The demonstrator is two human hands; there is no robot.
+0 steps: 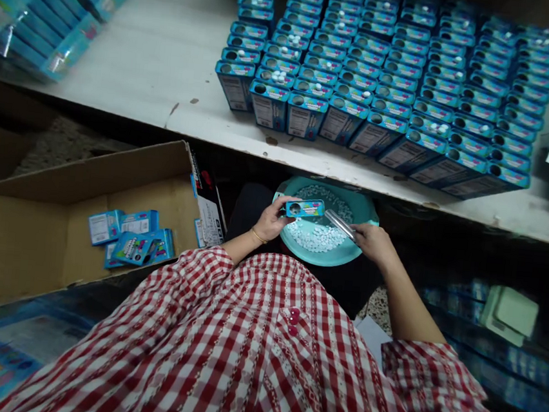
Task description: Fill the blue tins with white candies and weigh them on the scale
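My left hand (269, 221) is closed around a small blue tin (308, 208), its printed top with a dark round opening facing up. In my right hand (372, 243) is a shiny metal scoop (340, 225), its far end close to the tin's right end. Both are held over a turquoise basin (366, 209) on my lap. Small white candies (317, 237) lie in the basin. Whether the scoop carries any candies is too small to tell.
Rows of upright blue tins (387, 87) stand on the white table (157, 59), some with white candies on top. To my left, a cardboard box (24, 227) holds several blue packs (138, 241). Wrapped blue packs (55, 10) sit at the table's far left. A pale green scale (509, 313) is at right.
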